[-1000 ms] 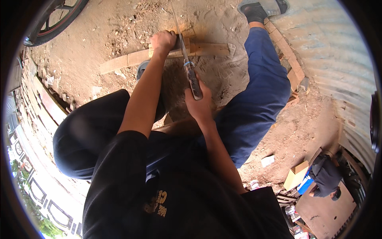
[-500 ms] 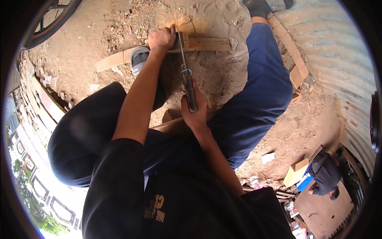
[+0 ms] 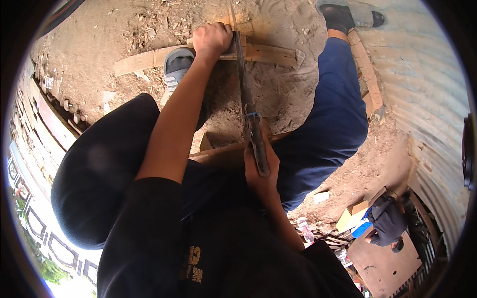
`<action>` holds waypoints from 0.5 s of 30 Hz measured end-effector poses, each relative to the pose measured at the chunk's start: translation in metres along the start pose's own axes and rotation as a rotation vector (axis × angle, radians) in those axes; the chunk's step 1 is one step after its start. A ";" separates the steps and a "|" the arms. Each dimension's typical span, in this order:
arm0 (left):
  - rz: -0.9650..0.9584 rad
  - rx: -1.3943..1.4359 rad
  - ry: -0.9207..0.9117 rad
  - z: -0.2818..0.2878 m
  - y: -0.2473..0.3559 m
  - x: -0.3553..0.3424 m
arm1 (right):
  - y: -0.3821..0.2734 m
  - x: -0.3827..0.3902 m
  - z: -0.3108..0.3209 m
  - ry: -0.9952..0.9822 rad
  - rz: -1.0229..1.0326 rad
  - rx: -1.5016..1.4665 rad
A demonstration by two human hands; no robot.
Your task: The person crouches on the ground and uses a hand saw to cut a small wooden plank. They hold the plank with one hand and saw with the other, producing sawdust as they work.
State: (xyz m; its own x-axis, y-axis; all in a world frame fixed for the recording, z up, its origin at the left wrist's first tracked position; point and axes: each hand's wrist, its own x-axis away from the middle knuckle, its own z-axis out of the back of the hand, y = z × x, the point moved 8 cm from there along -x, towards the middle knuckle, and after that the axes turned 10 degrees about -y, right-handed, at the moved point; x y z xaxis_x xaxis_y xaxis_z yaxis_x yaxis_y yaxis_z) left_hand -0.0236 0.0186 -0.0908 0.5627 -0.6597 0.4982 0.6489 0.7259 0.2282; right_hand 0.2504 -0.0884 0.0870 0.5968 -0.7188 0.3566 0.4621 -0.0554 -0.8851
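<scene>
Bare, dusty earth [image 3: 94,67] scattered with small debris [image 3: 141,30] forms the floor; a weathered corrugated metal wall [image 3: 422,74] runs along the right, a brown-topped desk [image 3: 380,270] sits lower right, and glaring daylight floods the lower left around green foliage [image 3: 51,270]

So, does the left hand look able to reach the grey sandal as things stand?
Probably yes: the grey sandal is close to the left hand, and nothing seems to block the way; the saw is on the hand's other side.
</scene>
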 end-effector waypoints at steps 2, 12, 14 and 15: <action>-0.007 -0.018 -0.006 0.001 -0.008 0.002 | -0.007 0.005 -0.001 -0.066 -0.082 -0.065; 0.015 0.022 0.030 0.005 -0.007 0.000 | -0.027 0.056 0.017 -0.079 -0.147 -0.014; 0.000 -0.010 0.111 0.000 -0.012 -0.003 | -0.017 0.034 0.009 -0.123 -0.198 -0.066; -0.001 -0.008 0.115 0.003 -0.011 -0.005 | -0.015 0.031 0.006 -0.137 -0.212 -0.084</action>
State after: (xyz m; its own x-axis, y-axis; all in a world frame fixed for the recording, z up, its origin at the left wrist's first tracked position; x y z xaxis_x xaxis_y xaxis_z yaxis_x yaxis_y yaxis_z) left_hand -0.0349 0.0140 -0.0933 0.6168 -0.6785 0.3990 0.6530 0.7241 0.2219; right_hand 0.2662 -0.1056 0.1135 0.5785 -0.5847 0.5687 0.5337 -0.2559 -0.8060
